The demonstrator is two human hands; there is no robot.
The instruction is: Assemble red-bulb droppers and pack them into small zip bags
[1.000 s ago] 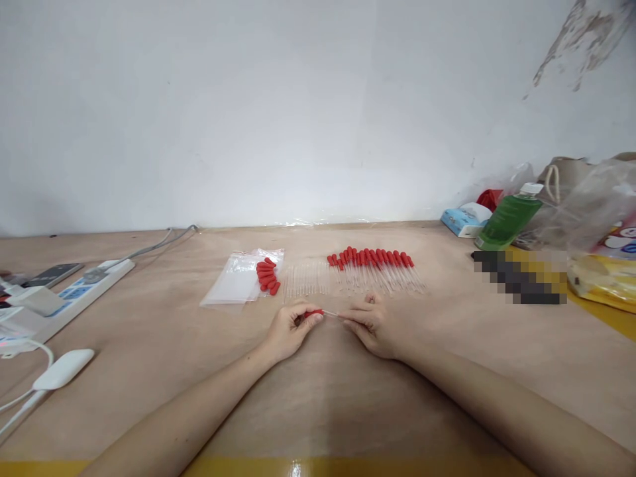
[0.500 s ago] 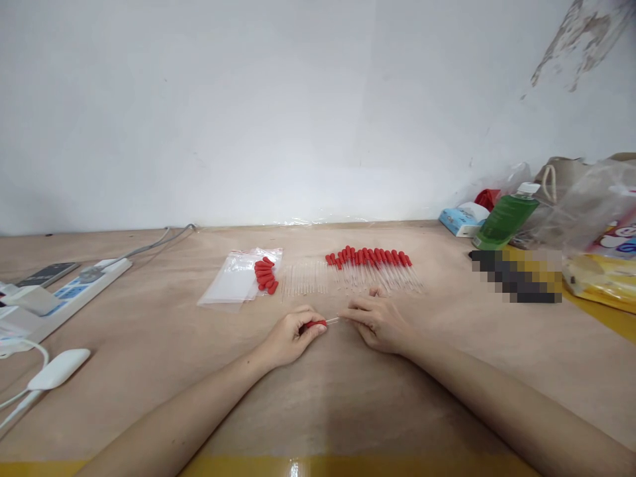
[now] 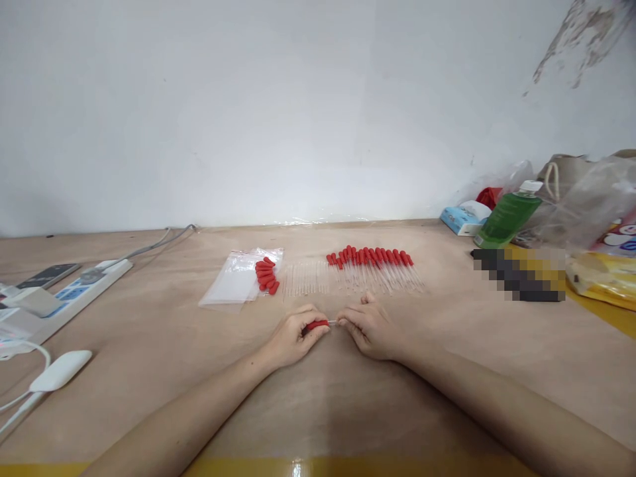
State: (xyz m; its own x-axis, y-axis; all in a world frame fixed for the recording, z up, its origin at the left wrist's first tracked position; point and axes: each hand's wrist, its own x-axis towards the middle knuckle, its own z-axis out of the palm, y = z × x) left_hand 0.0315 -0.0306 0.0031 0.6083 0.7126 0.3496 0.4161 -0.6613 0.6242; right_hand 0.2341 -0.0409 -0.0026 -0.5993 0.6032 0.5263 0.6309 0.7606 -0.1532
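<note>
Between thumb and fingers, my left hand [image 3: 297, 336] grips a red rubber dropper bulb [image 3: 317, 324]. A thin glass tube [image 3: 333, 322] sticks out of the bulb toward the right. My right hand [image 3: 370, 328] is closed in a pinch on the tube's other end; its fingers hide that end. Beyond my hands lies a row of bare glass tubes [image 3: 305, 278]. To the right of them are several droppers with red bulbs [image 3: 380, 257], side by side. A small pile of loose red bulbs [image 3: 266, 275] rests at the left, partly on a clear plastic bag [image 3: 231, 281].
A white power strip [image 3: 99, 281], a phone [image 3: 50, 275] and a white adapter [image 3: 60, 371] with cords lie at the left. At the right stand a green bottle [image 3: 509, 215], a blue tissue pack [image 3: 462, 220] and plastic bags [image 3: 596, 205]. A wall closes off the back.
My right hand has moved slightly left, nearer my left hand, and its fingers have closed further around the glass tube. My left hand still holds the red bulb.
</note>
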